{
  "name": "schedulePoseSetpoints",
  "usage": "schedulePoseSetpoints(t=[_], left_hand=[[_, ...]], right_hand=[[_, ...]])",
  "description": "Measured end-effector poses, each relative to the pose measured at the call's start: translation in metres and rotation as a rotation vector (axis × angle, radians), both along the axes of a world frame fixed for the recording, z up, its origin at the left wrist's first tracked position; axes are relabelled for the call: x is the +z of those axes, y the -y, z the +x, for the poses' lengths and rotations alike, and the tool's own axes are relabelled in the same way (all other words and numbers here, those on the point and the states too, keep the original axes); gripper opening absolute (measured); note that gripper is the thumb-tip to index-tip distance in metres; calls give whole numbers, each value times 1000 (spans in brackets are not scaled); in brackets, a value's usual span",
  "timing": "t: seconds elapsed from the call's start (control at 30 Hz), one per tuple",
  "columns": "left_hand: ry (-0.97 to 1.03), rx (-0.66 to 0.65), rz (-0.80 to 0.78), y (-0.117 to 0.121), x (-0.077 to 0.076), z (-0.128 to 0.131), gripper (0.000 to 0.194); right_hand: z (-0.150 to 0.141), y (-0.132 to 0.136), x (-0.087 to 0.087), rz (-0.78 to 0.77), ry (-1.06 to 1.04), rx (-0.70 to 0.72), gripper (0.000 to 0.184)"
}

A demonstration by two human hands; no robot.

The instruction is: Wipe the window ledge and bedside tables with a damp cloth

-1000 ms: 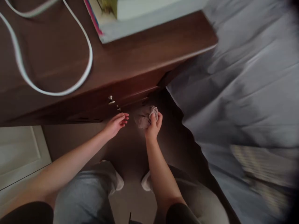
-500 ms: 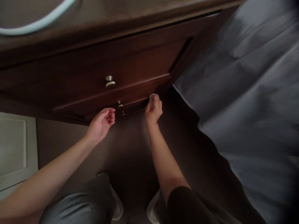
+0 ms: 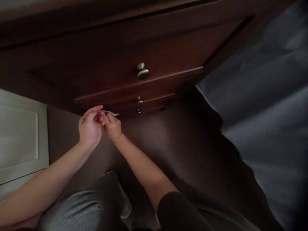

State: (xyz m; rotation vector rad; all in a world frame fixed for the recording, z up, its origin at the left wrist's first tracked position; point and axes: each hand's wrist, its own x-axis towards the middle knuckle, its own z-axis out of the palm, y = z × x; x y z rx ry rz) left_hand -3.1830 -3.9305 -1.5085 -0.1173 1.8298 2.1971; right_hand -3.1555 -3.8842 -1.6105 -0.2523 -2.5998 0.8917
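My right hand (image 3: 112,127) is closed on a thin white cloth (image 3: 110,113), most of it hidden by the fingers; a flat edge sticks out past the knuckles. Right beside it is my left hand (image 3: 90,126), its index finger stretched out and the other fingers loosely bent. Its fingertips meet or overlap the right hand, and I see nothing held in it. Both hands are low at the left front of a dark reddish-brown wooden drawer chest (image 3: 108,72). To their right are brass knobs, the nearest being the upper knob (image 3: 143,72).
Grey-blue fabric (image 3: 260,115) hangs down to the floor on the right. A white panelled door or cabinet front (image 3: 19,134) stands at the left. Dark floor (image 3: 154,138) lies below the chest, and my knees in striped trousers (image 3: 79,208) are close under the arms.
My right hand has swept left along the lower chest with the white cloth, from the right end to beside my left hand. The view has shifted left and closer to the chest.
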Motion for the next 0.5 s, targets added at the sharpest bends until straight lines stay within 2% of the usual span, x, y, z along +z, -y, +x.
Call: schedulePoseSetpoints(t=[0.07,0.13,0.2,0.27,0.33,0.37,0.43,0.5], left_hand=[[-11,-11,-7,4,5,2,13],[-21,-16,-4,3,10,6,16],[-21,-40,13,-5,14,9,18],[-14,-117,27,-17,17,12,19],[-1,-216,32,-30,18,14,22],[9,-257,30,-35,18,14,24],[20,-314,21,-43,18,16,28],[-5,-359,9,-45,17,17,31]], right_hand=[[4,-1,3,-107,-22,42,32],[17,-13,9,-297,-128,19,27],[38,-37,20,-504,-270,-200,22],[60,-71,37,-616,-417,-575,23],[75,-114,59,-572,-557,-855,27],[79,-137,71,-506,-609,-916,29],[80,-181,92,-334,-650,-909,32],[74,-217,107,-159,-608,-819,33]])
